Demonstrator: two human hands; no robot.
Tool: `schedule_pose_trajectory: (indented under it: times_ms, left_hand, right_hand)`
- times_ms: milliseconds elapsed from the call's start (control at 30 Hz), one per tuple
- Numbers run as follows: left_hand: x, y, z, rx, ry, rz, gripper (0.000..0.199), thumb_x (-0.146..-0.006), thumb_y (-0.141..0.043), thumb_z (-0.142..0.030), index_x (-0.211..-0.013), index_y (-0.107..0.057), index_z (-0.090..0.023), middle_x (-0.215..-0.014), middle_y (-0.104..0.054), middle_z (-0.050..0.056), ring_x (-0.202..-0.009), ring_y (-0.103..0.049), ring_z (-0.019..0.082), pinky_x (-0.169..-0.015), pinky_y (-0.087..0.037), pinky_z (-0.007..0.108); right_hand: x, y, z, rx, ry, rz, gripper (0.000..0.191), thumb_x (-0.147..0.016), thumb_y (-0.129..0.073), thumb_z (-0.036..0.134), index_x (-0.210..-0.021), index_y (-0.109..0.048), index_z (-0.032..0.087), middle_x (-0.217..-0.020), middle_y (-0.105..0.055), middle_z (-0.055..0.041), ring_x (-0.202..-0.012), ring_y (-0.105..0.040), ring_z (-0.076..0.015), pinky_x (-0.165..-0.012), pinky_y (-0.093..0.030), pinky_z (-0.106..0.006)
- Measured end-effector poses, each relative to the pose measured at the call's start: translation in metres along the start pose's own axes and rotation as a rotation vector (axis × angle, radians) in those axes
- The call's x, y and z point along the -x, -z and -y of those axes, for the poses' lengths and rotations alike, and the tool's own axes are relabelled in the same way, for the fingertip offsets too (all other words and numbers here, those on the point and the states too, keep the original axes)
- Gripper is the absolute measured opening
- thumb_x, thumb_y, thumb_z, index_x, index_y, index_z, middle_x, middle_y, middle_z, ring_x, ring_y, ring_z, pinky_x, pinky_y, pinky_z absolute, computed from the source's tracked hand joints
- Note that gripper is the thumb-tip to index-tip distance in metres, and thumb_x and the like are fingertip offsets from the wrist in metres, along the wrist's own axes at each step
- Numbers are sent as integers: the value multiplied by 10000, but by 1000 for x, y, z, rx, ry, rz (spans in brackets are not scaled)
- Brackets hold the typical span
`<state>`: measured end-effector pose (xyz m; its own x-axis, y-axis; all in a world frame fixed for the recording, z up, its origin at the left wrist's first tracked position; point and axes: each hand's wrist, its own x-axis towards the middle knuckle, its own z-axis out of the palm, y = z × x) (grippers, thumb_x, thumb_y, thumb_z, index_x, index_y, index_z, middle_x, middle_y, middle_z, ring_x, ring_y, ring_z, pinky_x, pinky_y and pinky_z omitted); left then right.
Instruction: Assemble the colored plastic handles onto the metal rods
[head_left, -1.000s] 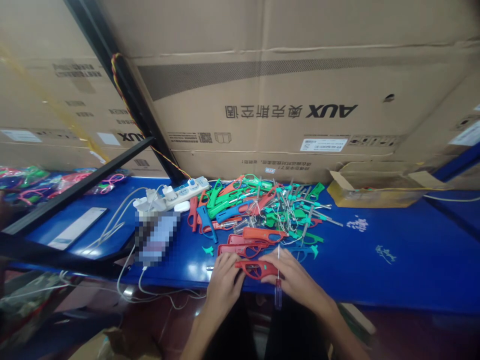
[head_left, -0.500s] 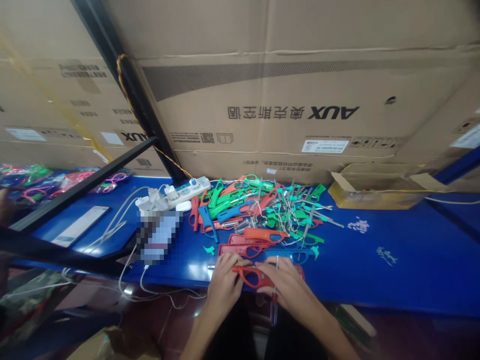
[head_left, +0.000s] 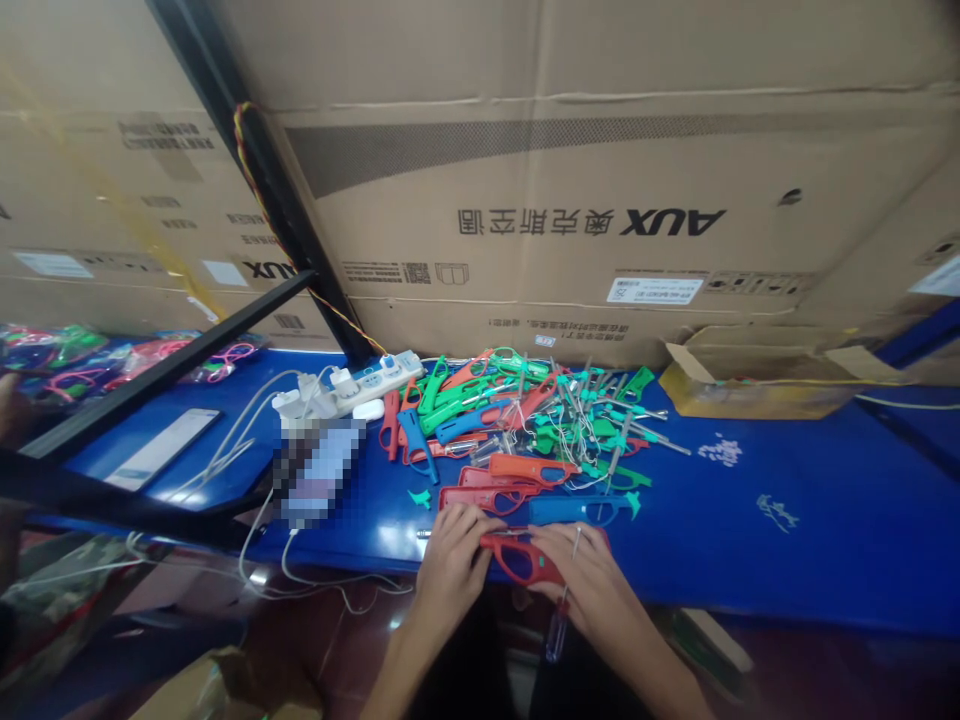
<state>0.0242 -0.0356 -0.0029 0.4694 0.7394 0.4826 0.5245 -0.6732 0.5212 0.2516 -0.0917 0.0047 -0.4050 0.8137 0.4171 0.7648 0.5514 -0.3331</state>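
Observation:
At the near edge of the blue table, a red plastic lighter casing point(head_left: 523, 560) lies between my two hands. My left hand point(head_left: 452, 555) is closed on its left end, with a thin metal rod sticking out on the left. My right hand point(head_left: 581, 570) grips the right end and also has a screwdriver point(head_left: 557, 630) with a clear reddish handle between its fingers, handle pointing down. Just beyond lie red casings point(head_left: 480, 497), an orange casing point(head_left: 529, 468) and a blue casing point(head_left: 574, 509) with a green trigger piece. Fingertips are partly hidden.
Behind is a pile of green, blue and red casings with metal tubes and wires point(head_left: 592, 415). A power strip point(head_left: 379, 382) and phone point(head_left: 326, 475) sit left, beside a black frame post point(head_left: 300, 230). An open cardboard box point(head_left: 750, 395) stands back right.
The red casing and my right hand have shifted slightly right. The screwdriver has moved right and tilts more. My left hand has hardly moved.

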Motion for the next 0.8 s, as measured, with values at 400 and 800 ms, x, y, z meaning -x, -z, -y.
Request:
schedule_pose_trajectory:
  times_ms: [400, 800]
  left_hand:
    - [-2, 0, -2, -5, 11, -14, 334, -932, -512, -58, -1162, -681, -231, -897, -661, 38, -865, -589, 229, -828, -464, 385]
    - [-3, 0, -3, -35, 19, -12, 166, -997, -570, -161, -1082, -694, -231, -882, -673, 32, -854, -596, 217, -801, -451, 366]
  right_hand:
    - [-15, -2, 1, -5, 41, 36, 365, -871, -568, 19, -1183, -618, 202, -1192, -732, -101, -1105, -666, -262, -1031, -502, -518]
    - [-25, 2, 12, -111, 89, -87, 326, -960, -403, 18, -1137, -605, 203, -1054, -744, -73, -1020, -687, -229, -1007, -504, -468]
